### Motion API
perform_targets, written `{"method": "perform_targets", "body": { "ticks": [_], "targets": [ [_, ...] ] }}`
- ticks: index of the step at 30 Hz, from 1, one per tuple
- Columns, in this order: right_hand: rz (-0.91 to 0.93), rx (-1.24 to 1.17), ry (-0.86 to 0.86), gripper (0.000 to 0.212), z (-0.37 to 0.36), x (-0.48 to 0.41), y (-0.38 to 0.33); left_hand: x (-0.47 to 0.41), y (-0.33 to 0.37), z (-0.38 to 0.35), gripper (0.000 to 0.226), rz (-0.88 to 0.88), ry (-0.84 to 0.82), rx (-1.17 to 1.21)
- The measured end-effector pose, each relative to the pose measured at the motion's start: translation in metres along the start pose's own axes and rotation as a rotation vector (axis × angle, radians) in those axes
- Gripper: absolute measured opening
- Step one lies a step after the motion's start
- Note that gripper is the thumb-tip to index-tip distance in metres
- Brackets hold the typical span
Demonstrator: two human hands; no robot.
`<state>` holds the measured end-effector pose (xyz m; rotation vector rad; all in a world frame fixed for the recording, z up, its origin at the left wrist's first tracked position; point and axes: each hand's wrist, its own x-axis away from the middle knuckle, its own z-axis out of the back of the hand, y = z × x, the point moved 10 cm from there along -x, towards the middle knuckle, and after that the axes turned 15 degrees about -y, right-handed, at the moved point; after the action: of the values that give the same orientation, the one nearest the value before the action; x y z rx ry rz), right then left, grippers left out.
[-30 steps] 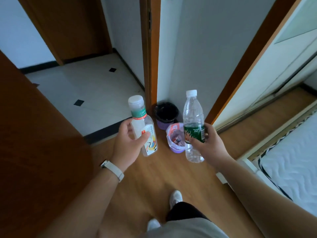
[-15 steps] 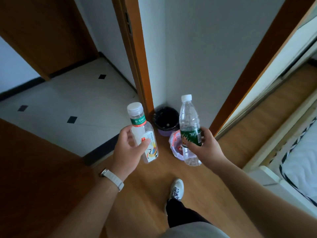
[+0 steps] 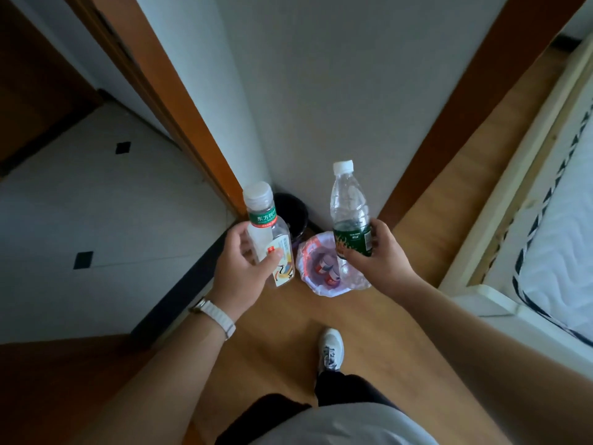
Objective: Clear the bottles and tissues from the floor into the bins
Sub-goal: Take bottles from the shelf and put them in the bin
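In the corner of a bedroom, beside a wooden door frame [image 3: 179, 101], you stood over two small bins with a bottle in each hand. Your left hand [image 3: 244, 268], a pale watch strap [image 3: 218, 316] on its wrist, was curled around a squat clear bottle [image 3: 261, 220] with a green neck band and a white cap, the thumb lying across its printed label. Your right hand [image 3: 382, 258] grasped a taller clear bottle [image 3: 349, 203] by its dark green label and held it upright, its base showing in front of the white-lined bin [image 3: 321, 289] on the wooden floor [image 3: 288, 335]. That bin held small red-and-white items too blurred to identify. Just behind it, in the corner against the wall, stood a dark bin [image 3: 295, 216], partly hidden by the squat bottle. One white shoe [image 3: 330, 345] was planted on the floor near the bins, and a mattress [image 3: 561, 252] lay to your right.
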<state>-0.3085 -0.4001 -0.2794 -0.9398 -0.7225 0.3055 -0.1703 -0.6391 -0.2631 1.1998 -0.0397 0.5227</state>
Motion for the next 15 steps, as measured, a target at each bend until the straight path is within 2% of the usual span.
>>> {"method": "perform_targets", "body": {
  "ticks": [3, 8, 15],
  "targets": [
    [-0.052, -0.002, 0.024, 0.059, -0.002, -0.019, 0.014, -0.027, -0.013, -0.001, 0.065, 0.014, -0.033, -0.025],
    [-0.154, -0.019, 0.036, 0.053, -0.021, -0.056, 0.051, -0.072, -0.05, -0.012, 0.062, 0.051, -0.088, -0.006],
    [-0.311, -0.052, 0.114, 0.061, -0.056, -0.125, 0.146, -0.167, -0.145, -0.068, 0.062, 0.101, -0.298, -0.03]
  ]
}}
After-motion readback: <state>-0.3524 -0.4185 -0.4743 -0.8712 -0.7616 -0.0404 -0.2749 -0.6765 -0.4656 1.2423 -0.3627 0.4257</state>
